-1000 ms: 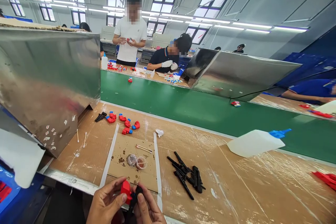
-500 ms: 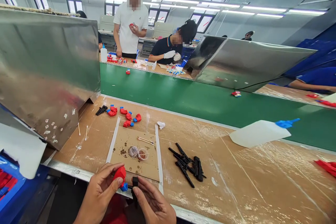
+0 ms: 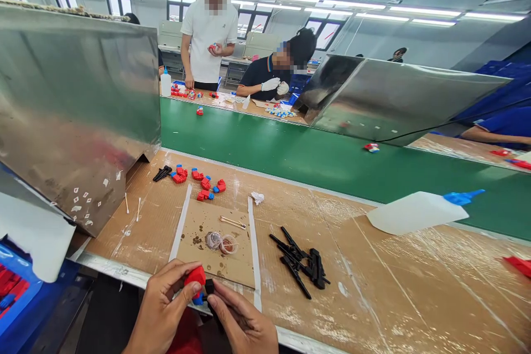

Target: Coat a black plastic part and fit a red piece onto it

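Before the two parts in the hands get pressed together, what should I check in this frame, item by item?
1. Left hand grips the red part: ok.
2. Right hand holds the black part: ok.
3. The two parts meet squarely: cannot tell, fingers hide the joint.
4. Spare black parts lie on the cardboard: ok.
5. White bottle lies on its side, leaking or not: cannot tell.

black parts right of cardboard pad | bottle far right | conveyor belt behind
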`<state>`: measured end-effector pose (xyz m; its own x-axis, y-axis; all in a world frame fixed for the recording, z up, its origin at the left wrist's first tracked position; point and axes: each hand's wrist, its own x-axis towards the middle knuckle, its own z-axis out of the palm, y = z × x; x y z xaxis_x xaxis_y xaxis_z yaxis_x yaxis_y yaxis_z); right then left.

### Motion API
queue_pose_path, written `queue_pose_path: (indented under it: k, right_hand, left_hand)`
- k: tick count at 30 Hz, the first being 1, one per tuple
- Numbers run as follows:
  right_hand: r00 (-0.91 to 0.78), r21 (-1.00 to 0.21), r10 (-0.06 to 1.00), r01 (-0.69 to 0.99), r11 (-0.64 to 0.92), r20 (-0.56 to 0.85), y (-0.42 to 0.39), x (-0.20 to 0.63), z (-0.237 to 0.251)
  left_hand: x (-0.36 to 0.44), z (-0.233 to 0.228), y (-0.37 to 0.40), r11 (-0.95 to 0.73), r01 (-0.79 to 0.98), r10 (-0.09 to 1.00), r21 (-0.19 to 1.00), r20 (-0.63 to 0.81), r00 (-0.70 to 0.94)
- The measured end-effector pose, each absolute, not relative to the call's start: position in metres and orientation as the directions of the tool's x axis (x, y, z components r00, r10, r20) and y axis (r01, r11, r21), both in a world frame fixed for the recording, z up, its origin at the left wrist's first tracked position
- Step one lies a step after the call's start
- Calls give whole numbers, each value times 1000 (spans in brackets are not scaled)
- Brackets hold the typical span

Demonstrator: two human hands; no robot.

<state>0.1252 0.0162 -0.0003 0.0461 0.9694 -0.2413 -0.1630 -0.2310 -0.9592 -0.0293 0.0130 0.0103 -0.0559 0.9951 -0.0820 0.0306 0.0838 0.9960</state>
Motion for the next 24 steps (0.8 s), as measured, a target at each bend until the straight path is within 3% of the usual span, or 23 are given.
queue_pose_path:
  k: [11, 14, 18, 21, 24]
  right_hand:
    - [-21, -953, 969, -178, -247, -247, 22, 115, -11]
    - [-23, -977, 981, -91, -194, -193, 22, 116, -17]
    - [46, -996, 999, 85, -11, -7, 24, 115, -19]
    - [69, -989, 992, 118, 94, 102, 21, 111, -14]
    - [105, -997, 994, 76, 13, 21, 18, 109, -10]
  left_hand:
    - [-26, -2, 16, 83, -45, 980, 996, -90, -178]
    - [-28, -2, 17, 102, -59, 979, 993, -111, -173]
    - [-29, -4, 18, 118, -86, 972, 989, -132, -193]
    - [-28, -6, 19, 122, -155, 952, 980, -160, -260]
    - [-27, -6, 20, 160, -283, 928, 946, -242, -283]
